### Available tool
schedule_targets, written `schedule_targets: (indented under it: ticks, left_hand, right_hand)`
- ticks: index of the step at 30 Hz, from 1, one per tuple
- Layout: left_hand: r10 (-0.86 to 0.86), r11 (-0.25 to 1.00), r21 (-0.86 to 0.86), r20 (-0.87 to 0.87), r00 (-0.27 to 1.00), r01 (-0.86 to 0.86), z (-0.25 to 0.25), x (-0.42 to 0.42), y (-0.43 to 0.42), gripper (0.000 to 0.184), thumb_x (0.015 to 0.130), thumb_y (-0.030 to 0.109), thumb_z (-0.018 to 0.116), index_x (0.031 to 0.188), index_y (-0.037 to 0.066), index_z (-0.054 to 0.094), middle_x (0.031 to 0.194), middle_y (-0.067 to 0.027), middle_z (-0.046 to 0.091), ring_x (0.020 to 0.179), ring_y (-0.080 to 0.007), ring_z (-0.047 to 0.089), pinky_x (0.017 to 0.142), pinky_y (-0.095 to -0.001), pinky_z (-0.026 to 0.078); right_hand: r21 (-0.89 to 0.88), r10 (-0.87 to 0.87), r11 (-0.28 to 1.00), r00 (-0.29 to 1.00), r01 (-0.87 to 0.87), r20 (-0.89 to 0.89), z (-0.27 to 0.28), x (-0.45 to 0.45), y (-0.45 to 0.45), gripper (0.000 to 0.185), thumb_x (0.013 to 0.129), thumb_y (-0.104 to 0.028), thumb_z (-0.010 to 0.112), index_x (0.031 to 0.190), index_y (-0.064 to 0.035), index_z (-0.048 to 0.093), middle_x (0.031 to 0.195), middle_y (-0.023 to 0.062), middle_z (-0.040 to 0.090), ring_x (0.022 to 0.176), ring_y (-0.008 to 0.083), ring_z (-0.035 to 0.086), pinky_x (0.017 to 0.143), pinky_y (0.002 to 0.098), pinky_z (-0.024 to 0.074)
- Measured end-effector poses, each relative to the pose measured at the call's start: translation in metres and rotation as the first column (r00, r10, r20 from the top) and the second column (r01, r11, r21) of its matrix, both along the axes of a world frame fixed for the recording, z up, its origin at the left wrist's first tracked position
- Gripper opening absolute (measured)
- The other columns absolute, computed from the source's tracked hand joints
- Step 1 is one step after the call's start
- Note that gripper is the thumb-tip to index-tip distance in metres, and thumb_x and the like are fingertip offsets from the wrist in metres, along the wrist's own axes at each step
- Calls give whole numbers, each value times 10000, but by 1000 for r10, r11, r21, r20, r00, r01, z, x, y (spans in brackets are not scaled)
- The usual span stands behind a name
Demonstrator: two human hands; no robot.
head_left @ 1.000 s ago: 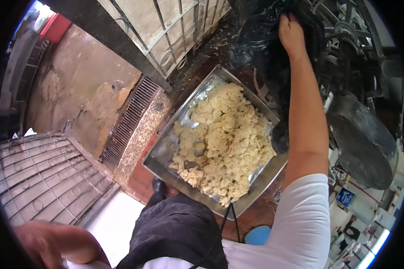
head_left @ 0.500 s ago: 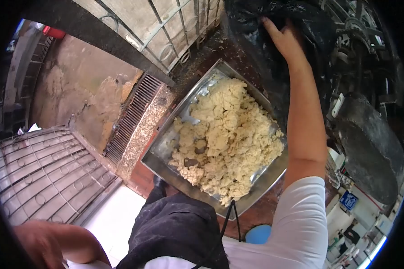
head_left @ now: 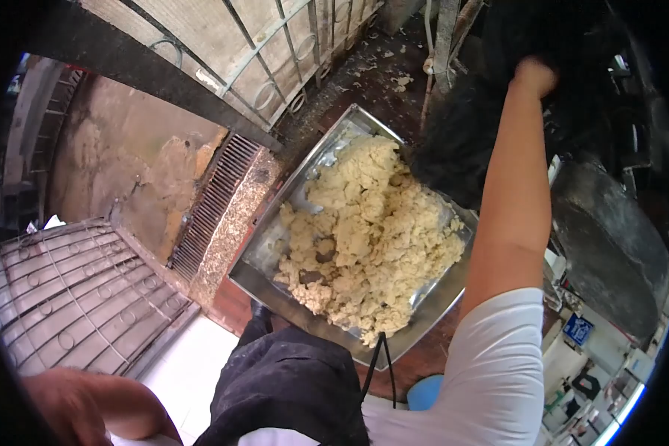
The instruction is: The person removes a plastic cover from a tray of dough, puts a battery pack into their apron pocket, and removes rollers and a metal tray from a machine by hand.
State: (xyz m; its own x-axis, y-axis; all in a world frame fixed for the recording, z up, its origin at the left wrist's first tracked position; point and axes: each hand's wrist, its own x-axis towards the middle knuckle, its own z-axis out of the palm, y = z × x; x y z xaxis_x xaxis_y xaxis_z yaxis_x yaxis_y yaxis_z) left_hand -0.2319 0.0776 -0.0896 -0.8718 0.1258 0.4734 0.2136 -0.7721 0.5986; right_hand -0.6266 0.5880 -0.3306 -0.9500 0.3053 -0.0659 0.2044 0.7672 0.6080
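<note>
At the upper right, my right hand (head_left: 534, 76) is closed on a black plastic bag (head_left: 461, 141), with the arm stretched out. The bag hangs in dark, blurred folds beside the tray's right corner; its lower edge reaches the tray. Pale, crumbly dough (head_left: 372, 230) lies heaped in the metal tray (head_left: 275, 293) before me. My left arm is bent at the lower left edge. What shows of my left hand (head_left: 56, 405) is dim and blurred, away from the tray, and its fingers cannot be made out.
Dark machinery with a large grey rounded part (head_left: 609, 238) stands on the right. Metal gates (head_left: 74, 290) and a floor grate (head_left: 215, 201) lie to the left. Scraps litter the dark floor (head_left: 379, 70) behind the tray. A blue round object (head_left: 425, 392) sits low, near my apron (head_left: 290, 386).
My right hand has moved right and a little nearer, pulling the black bag along. Floor scraps and a pole behind the tray are now uncovered. The dough looks unchanged.
</note>
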Motion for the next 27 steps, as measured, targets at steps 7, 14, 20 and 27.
schedule_targets:
  ticks: [7, 14, 20, 27]
  left_hand:
    - [-7, 1000, 4, 18, 1000, 7, 1, -2, -1, 233, 957, 169, 515, 1171, 119, 592, 1143, -101, 652, 979, -278, 684, 635, -416, 566]
    - [-52, 999, 17, 0, 999, 52, -2, -6, -2, 245, 961, 181, 513, 1186, 121, 587, 1154, -104, 647, 984, -283, 682, 637, -424, 565]
    - [-82, 997, 14, 8, 997, 82, -4, -9, -6, 255, 964, 191, 512, 1200, 123, 582, 1164, -106, 643, 988, -288, 680, 639, -432, 563]
    - [-84, 996, 13, 8, 996, 84, -8, -2, -3, 267, 969, 202, 510, 1215, 125, 577, 1175, -109, 638, 993, -294, 678, 642, -440, 561]
  right_hand:
    - [-554, 28, 828, 993, -87, -114, -39, -11, -10, 365, 979, -238, 413, 1167, -64, 672, 1215, 202, 634, 1155, 378, 587, 985, 462, 453]
    - [-550, -254, 500, 493, -669, -832, 17, 165, -101, 301, 923, -277, 651, 1074, -20, 692, 1053, 134, 707, 948, 245, 680, 828, 323, 514]
    - [-803, -956, 113, 157, -586, -249, -130, 318, -76, 494, 829, -186, 778, 1235, -8, 561, 1113, 110, 630, 988, 199, 611, 836, 326, 515]
    - [-900, -634, -165, 742, -404, -217, -170, 256, -39, 759, 744, -197, 838, 1343, 58, 449, 1266, 182, 568, 1149, 299, 553, 912, 406, 505]
